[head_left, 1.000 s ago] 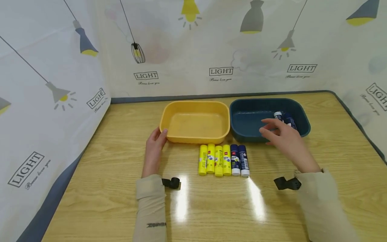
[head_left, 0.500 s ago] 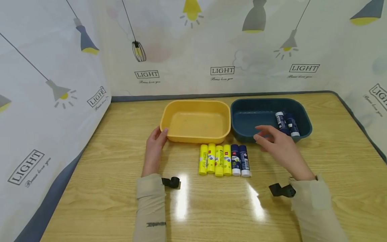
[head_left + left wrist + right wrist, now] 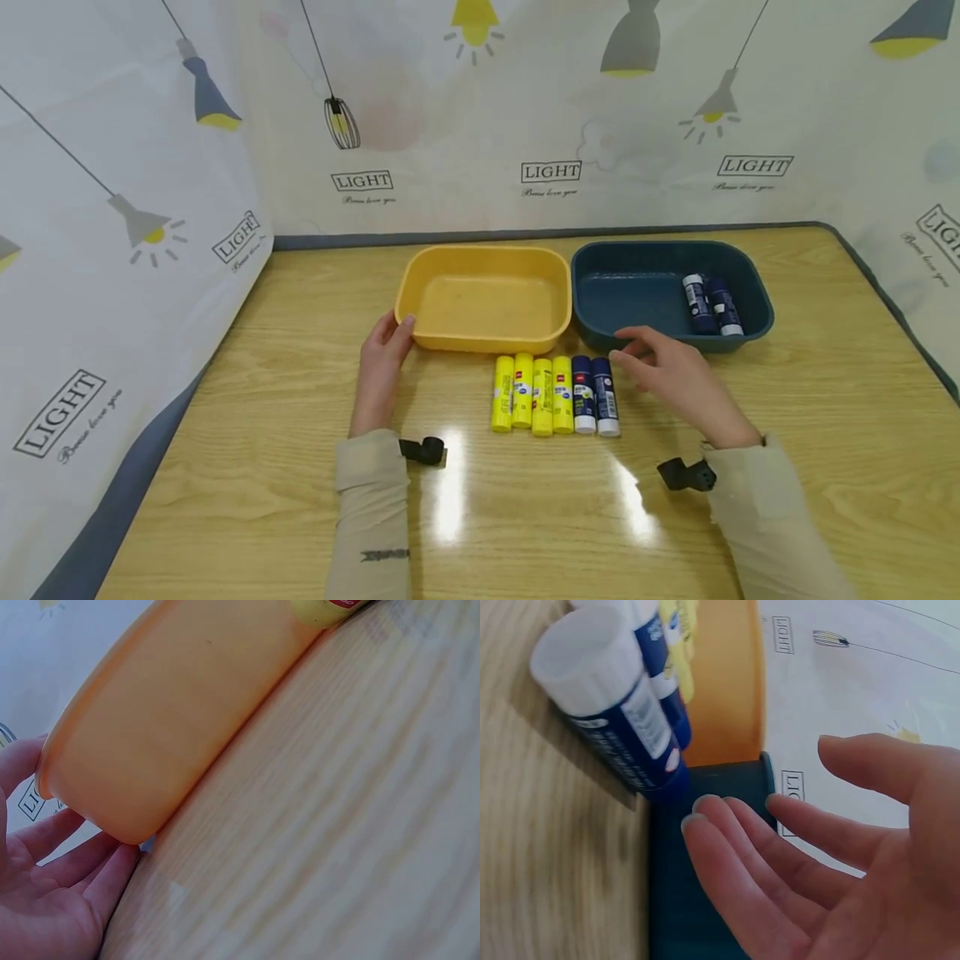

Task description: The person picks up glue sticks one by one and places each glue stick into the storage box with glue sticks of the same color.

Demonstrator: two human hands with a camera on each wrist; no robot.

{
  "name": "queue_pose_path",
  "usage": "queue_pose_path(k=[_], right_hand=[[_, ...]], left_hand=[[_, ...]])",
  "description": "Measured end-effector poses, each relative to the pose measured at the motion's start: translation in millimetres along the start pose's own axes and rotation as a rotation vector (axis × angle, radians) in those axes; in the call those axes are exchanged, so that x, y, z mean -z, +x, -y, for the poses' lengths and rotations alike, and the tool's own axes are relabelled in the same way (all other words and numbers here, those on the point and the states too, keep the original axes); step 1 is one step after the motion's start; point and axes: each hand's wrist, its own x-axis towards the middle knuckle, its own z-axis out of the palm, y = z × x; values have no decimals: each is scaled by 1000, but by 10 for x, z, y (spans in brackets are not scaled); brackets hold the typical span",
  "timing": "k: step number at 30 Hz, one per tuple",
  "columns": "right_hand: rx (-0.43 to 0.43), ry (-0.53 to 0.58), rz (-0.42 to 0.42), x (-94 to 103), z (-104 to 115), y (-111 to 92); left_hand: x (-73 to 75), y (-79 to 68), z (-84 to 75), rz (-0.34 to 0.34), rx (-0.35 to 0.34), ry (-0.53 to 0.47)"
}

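My left hand (image 3: 381,367) grips the yellow plastic bin (image 3: 487,343) at its near left corner, the thumb at the rim and the other fingers against the outer wall, as the left wrist view also shows. Several yellow glue sticks (image 3: 522,392) and two navy ones with white ends lie in a row in front of the bins. My right hand (image 3: 671,375) holds nothing; its thumb and fingers are apart, close to the top of the rightmost navy glue stick (image 3: 606,398). In the right wrist view its fingers (image 3: 727,862) overlap the dark blue bin's wall.
The dark blue bin (image 3: 615,335) stands right beside the yellow one and contains two navy glue sticks (image 3: 712,307). Behind the wooden table (image 3: 247,467), a lamp-printed cloth (image 3: 450,117) hangs as a backdrop at the back and sides.
My right hand has moved left and toward me, from over the dark blue bin to the rightmost glue stick in the row. The left hand has stayed at the yellow bin.
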Motion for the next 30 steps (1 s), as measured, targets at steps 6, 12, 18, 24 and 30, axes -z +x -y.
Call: queue_pose_path(k=[6, 12, 18, 24, 30], right_hand=[[-10, -64, 15, -67, -2, 22], [-20, -119, 48, -146, -25, 67], [-26, -159, 82, -242, -25, 99], [-29, -223, 71, -303, -4, 102], [-27, -245, 36, -345, -4, 89]], left_hand=[[4, 27, 26, -10, 5, 2], [-11, -20, -48, 1, 14, -4], [-36, -105, -154, 23, 11, 3], [-33, -91, -144, 27, 6, 10], [5, 0, -8, 0, 10, -3]])
